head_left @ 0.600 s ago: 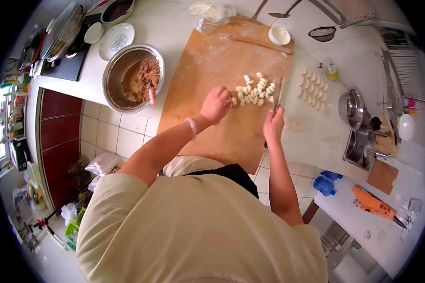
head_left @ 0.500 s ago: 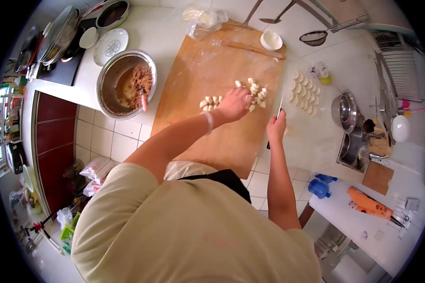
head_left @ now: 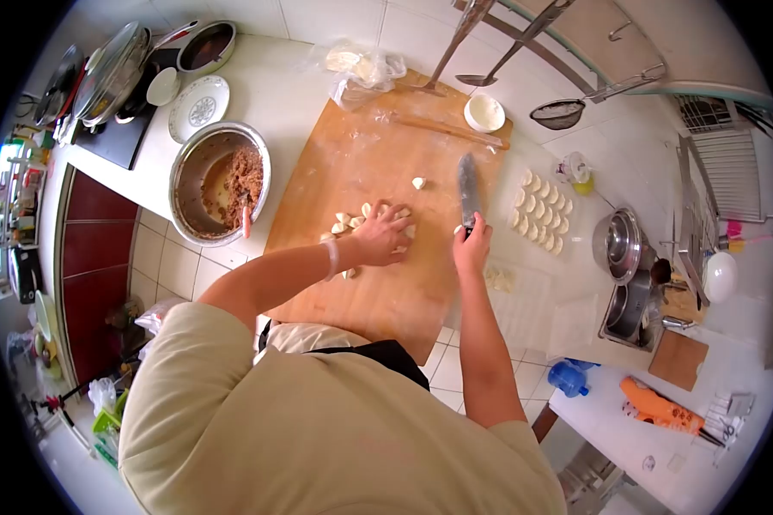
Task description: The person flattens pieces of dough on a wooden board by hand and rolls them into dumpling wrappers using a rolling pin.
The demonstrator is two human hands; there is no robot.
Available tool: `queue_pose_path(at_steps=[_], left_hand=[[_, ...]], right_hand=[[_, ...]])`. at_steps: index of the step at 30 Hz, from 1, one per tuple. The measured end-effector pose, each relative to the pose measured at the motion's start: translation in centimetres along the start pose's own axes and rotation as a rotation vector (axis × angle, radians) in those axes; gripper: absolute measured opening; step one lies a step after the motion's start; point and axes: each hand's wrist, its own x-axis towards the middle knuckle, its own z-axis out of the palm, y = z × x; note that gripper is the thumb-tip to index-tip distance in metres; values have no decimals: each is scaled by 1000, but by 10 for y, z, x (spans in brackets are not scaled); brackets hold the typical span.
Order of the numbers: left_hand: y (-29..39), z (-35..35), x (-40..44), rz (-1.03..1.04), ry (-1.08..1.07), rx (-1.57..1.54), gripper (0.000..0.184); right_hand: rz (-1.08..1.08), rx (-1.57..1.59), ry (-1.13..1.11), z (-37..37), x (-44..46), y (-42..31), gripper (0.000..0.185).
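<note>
Over a group of small white dough pieces (head_left: pixel 342 218), my left hand (head_left: pixel 382 235) lies with its fingers spread. It covers part of the group, so some pieces are hidden beneath it. One loose dough piece (head_left: pixel 418 183) sits apart, farther up the wooden board (head_left: pixel 352 146). My right hand (head_left: pixel 471 244) grips the handle of a kitchen knife (head_left: pixel 467 182) near the board's right edge. The wide blade points away from me. A small pale bit shows beside the handle.
A metal bowl (head_left: pixel 177 184) of brown filling stands left of the board. A rolling pin (head_left: pixel 442 127) and a small white bowl (head_left: pixel 484 112) lie at the far end. Rows of shaped dumplings (head_left: pixel 541 210) rest to the right. Utensils, including a ladle (head_left: pixel 515 43), hang beyond.
My left hand has moved left and nearer me, its fingers spreading, and the right-hand dough pieces have shifted with it. The knife has moved left over the board. The view has shifted.
</note>
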Motion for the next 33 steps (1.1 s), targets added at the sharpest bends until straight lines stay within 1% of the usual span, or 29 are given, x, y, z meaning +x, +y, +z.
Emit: queue_pose_path(at_steps=[1,3,4,5,7,8,9,10,11,12,13,14,15,16,17,18,19,20,21,23,24,25,27,28,29,30,31,33], left_hand=[[0,-4,-8,-9,-7,-8,24],[-3,-9,-16,-88,-95,29,22],[-6,-7,-5,-82,42,61,25],[-10,-7,14,-86,49,55,25],[-22,-12,53,18,364,-181,29],[-30,-4,67,13,375,-175,29],[-42,11,78,10,412,-44,36],[-48,11,84,6,450,87,43],[-53,13,83,-3,463,96,43],[-51,10,73,-53,237,73,43],[-46,6,61,-99,11,48,44],[-41,1,42,-97,55,31,43],[-35,-9,17,-92,94,13,43],[-25,-19,-3,-167,112,-8,38],[-17,-28,-19,-237,129,-31,34],[-13,-33,-31,-232,124,-33,34],[-10,-36,-41,-277,74,-69,32],[-9,-39,-49,-322,24,-104,30],[-7,-41,-55,-320,24,-104,30],[-6,-44,-64,-385,90,-346,27],[-6,-44,-70,-374,158,-338,22],[-5,-45,-76,-382,162,-340,22],[-2,-53,-85,-394,318,-350,18],[2,-61,-89,-407,323,-373,14],[6,-65,-93,-420,333,-368,14],[10,-68,-98,-424,378,-423,14],[12,-68,-103,-427,422,-477,13],[13,-64,-114,-429,461,-486,11]], right_hand=[[2,-1,-13,0,2,6,53],[-170,98,3,1,15,16,49],[-175,143,7,0,20,18,46],[-181,137,3,-3,24,21,46],[-179,140,0,-8,38,17,43],[-165,107,-24,-5,45,22,43],[-179,112,-23,-4,47,22,43],[-254,-13,8,-6,48,23,39],[-331,-138,40,-7,48,24,36],[-345,-132,38,-11,43,17,36],[-358,-173,95,-14,33,7,31],[-367,-214,153,-15,21,-2,26],[-350,-126,55,-10,9,-7,21],[-329,-42,-43,-4,-5,-11,17],[-328,-9,-52,6,-18,-14,14],[-328,24,-63,17,-29,-19,11],[-326,20,-64,22,-35,-32,11],[-309,173,-209,25,-38,-45,11],[-289,328,-352,25,-36,-57,12],[-274,264,-329,18,13,-70,13],[-302,260,-188,18,50,-72,13],[-213,110,-249,9,96,-79,13],[-448,140,28,20,186,-68,16],[-390,-30,80,20,220,-70,15],[-411,-50,41,21,254,-70,15],[-347,-124,-53,28,281,-68,16],[-360,-118,-59,45,305,-61,16],[-315,-376,-238,70,334,-52,16]])
